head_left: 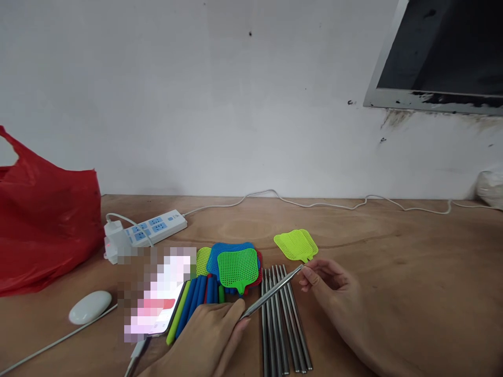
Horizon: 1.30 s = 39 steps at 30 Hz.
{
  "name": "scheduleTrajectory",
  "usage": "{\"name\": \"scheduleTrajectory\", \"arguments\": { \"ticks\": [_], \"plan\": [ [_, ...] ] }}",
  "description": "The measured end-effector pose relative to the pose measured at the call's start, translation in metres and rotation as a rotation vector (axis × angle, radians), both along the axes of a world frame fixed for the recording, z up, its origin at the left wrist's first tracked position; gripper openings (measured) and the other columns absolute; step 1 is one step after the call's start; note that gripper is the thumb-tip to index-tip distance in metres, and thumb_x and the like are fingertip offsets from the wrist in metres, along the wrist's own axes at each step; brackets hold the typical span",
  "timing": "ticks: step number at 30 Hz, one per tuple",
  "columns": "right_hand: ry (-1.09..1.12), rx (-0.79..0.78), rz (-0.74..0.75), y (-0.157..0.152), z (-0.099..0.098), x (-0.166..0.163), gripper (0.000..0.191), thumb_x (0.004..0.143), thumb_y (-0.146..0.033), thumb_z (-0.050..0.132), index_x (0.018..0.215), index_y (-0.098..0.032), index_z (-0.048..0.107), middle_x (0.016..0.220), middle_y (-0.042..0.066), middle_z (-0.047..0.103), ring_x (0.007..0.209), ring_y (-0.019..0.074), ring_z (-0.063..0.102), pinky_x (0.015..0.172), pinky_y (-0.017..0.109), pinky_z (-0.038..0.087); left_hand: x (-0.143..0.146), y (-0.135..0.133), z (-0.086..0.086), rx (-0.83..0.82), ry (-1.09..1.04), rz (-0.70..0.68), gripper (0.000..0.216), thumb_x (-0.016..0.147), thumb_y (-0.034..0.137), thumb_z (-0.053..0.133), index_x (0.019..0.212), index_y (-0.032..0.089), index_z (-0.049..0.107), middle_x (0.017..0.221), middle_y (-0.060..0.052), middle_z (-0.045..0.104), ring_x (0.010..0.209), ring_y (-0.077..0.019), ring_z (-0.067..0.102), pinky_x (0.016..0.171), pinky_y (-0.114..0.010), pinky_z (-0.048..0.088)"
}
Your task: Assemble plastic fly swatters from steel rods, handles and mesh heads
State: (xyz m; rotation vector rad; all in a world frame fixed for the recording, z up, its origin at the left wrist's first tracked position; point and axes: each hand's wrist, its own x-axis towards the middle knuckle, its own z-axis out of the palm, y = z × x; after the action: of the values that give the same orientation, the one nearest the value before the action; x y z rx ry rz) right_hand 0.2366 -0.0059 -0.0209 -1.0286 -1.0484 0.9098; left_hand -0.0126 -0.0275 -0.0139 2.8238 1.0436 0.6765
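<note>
A silver metal rod (272, 291) slants up to the right between my hands. My left hand (208, 335) is closed around its lower end. At its upper tip, the thumb and fingers of my right hand (334, 298) pinch the rod. Yellow-green fly swatter heads (294, 244) lie just beyond my right fingertips; whether they touch the fingers I cannot tell. Below the held rod, several more metal rods (288, 324) lie side by side. A green fly swatter head (238, 267) tops a pile with blue, red and yellow ones. Coloured handles (192, 301) lie beside my left hand, partly hidden by it.
A lit phone (161, 298), partly blurred, rests left of the handles with a cable plugged in. Behind it is a power strip (167, 225) with a charger. A white oval object (90, 307) and a red plastic bag (47, 225) are at left. A white cord (271, 190) runs along the wall.
</note>
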Motion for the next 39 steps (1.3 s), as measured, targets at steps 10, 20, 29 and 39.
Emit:
{"name": "scheduleTrajectory", "arguments": {
  "ticks": [10,20,29,39],
  "plan": [
    [0.14,-0.104,0.098,0.004,-0.007,0.003,0.027,0.065,-0.04,0.089,0.075,-0.019,0.076,0.069,0.004,0.074,0.057,0.016,0.065,0.048,0.024,0.055,-0.001,0.003,-0.004,-0.069,0.009,0.021,0.035,0.109,0.028,0.018,0.088,0.024,0.045,0.073,0.001,0.067,0.059,-0.0191,0.065,0.054,-0.029,0.038],
    [-0.037,-0.022,0.036,0.004,-0.008,0.004,0.031,0.068,-0.049,0.085,0.071,-0.02,0.074,0.064,0.003,0.072,0.053,0.016,0.062,0.048,0.027,0.055,-0.005,0.006,-0.008,-0.025,0.035,0.007,0.037,0.109,0.027,0.017,0.083,0.024,0.043,0.069,0.001,0.062,0.054,-0.019,0.06,0.052,-0.029,0.037],
    [-0.029,-0.092,0.142,0.009,-0.002,0.008,0.034,0.063,-0.049,0.087,0.07,-0.018,0.074,0.061,0.004,0.072,0.052,0.0163,0.064,0.047,0.026,0.054,-0.004,0.007,-0.005,-0.023,0.04,0.011,0.037,0.109,0.027,0.017,0.083,0.024,0.043,0.068,0.001,0.062,0.054,-0.0187,0.06,0.051,-0.029,0.036],
    [0.043,-0.196,0.198,0.01,0.004,0.008,0.036,0.058,-0.047,0.091,0.069,-0.017,0.074,0.063,0.005,0.073,0.053,0.0146,0.063,0.047,0.024,0.054,-0.005,0.007,-0.008,0.009,0.0,-0.002,0.036,0.109,0.028,0.016,0.083,0.024,0.041,0.068,0.002,0.06,0.054,-0.0183,0.059,0.052,-0.028,0.036]
  ]
}}
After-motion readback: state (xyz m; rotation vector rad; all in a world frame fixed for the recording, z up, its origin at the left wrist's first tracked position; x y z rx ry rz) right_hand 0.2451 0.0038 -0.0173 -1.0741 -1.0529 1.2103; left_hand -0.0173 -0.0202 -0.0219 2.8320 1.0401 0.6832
